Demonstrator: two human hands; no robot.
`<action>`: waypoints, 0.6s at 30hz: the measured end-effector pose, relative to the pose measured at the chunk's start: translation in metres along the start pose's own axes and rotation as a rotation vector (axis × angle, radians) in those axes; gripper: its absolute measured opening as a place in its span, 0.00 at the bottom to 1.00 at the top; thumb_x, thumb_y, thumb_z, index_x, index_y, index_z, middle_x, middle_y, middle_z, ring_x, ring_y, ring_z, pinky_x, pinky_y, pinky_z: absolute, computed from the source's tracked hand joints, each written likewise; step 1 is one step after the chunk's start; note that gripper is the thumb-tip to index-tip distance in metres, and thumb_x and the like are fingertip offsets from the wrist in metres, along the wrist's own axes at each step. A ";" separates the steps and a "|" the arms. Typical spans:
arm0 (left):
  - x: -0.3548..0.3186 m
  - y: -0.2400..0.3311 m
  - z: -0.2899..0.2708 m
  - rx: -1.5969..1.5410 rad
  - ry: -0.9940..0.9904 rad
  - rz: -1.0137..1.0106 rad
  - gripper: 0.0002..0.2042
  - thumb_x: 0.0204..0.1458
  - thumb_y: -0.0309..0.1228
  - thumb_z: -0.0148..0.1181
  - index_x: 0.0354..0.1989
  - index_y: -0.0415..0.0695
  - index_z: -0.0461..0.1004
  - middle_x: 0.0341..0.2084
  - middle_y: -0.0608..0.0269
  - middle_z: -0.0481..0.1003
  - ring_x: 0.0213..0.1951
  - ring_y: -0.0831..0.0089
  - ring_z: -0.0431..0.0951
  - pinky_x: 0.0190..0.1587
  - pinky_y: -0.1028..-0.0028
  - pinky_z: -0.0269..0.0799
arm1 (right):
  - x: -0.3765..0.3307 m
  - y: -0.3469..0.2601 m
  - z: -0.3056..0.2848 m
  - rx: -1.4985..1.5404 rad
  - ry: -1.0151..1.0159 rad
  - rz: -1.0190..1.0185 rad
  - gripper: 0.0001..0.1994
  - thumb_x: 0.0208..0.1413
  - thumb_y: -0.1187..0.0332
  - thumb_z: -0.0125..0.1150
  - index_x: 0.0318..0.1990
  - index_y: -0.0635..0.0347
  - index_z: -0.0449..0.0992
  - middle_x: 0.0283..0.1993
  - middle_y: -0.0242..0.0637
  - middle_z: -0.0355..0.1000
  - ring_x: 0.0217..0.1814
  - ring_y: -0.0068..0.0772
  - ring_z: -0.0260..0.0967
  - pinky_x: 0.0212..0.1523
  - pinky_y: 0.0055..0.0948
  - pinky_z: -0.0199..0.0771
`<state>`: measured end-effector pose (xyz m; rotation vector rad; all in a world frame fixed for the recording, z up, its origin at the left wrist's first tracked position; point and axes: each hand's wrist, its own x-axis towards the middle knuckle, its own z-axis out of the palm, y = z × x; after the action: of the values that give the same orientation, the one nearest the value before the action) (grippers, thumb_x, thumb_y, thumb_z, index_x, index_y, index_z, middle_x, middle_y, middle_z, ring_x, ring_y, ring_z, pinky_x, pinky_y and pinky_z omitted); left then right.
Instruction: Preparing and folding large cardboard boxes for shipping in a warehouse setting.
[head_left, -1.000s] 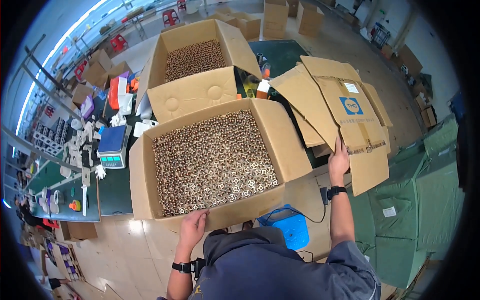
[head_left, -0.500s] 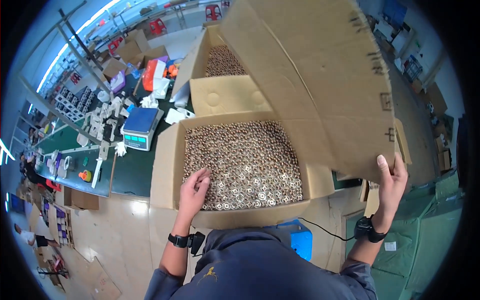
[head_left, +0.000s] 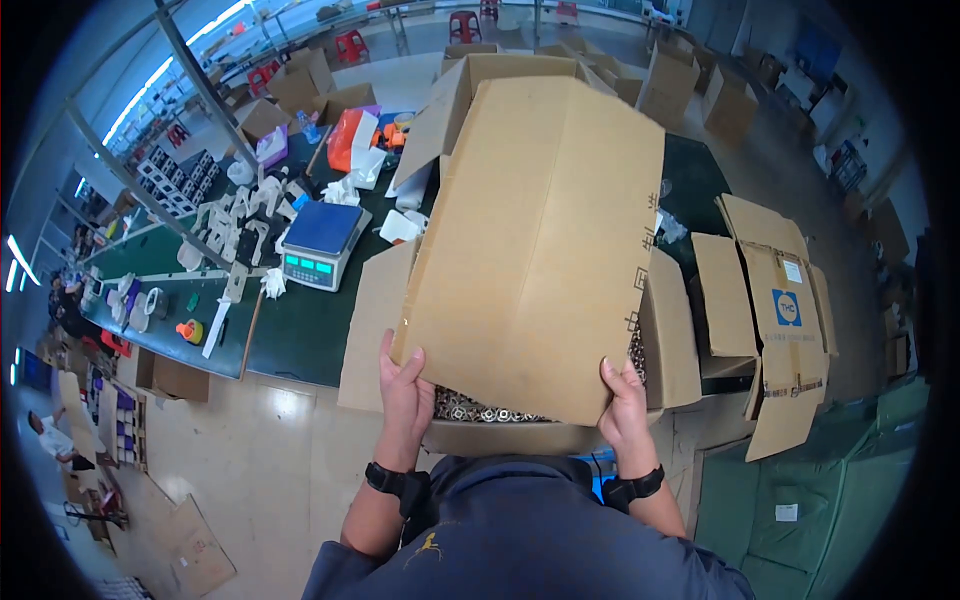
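A large flat cardboard sheet (head_left: 540,240) lies slanted over an open cardboard box (head_left: 540,438). Gripping its near left corner is my left hand (head_left: 405,385), thumb on top. My right hand (head_left: 625,400) pinches the near right corner the same way. Small metal parts (head_left: 490,412) fill the box; only a strip along the near edge and a bit at the right side show. The rest of them is hidden beneath the sheet. A second open box (head_left: 520,66) stands behind, mostly covered by the sheet.
On the green table (head_left: 310,345) at left is a digital scale (head_left: 325,245) with a blue top. White parts (head_left: 245,225), a red bag (head_left: 350,140) and an orange tape dispenser (head_left: 188,330) lie around it. To the right stands a folded-open carton (head_left: 785,310); a green covered stack (head_left: 800,500) is below.
The cardboard sheet has come down and left over the box, covering most of the metal parts. My left hand has left the parts and taken its left corner; my right hand moved left with it.
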<state>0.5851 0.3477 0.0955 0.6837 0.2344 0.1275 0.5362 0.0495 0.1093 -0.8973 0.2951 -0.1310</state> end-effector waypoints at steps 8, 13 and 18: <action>0.075 0.056 -0.024 0.455 -0.052 -0.189 0.34 0.58 0.14 0.52 0.72 0.35 0.45 0.61 0.40 0.65 0.60 0.58 0.73 0.61 0.63 0.74 | 0.085 -0.077 -0.059 0.084 0.075 -0.113 0.20 0.67 0.66 0.56 0.62 0.65 0.66 0.56 0.39 0.73 0.54 0.34 0.76 0.51 0.32 0.79; 0.065 0.037 -0.010 0.247 -0.186 -0.302 0.30 0.59 0.17 0.53 0.69 0.34 0.51 0.63 0.45 0.65 0.61 0.59 0.72 0.62 0.64 0.73 | 0.083 -0.075 -0.083 -0.112 0.203 -0.267 0.22 0.64 0.70 0.58 0.63 0.68 0.65 0.58 0.43 0.72 0.59 0.38 0.73 0.58 0.36 0.77; 0.023 0.025 -0.019 0.491 -0.233 -0.298 0.28 0.60 0.18 0.52 0.69 0.39 0.54 0.62 0.51 0.67 0.61 0.61 0.72 0.61 0.62 0.72 | 0.029 -0.062 -0.101 -0.112 0.306 -0.423 0.24 0.64 0.72 0.57 0.65 0.69 0.62 0.61 0.45 0.70 0.62 0.39 0.71 0.61 0.37 0.74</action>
<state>0.6010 0.3827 0.0934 1.1336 0.1399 -0.3046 0.5332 -0.0712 0.0926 -1.0430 0.3967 -0.6523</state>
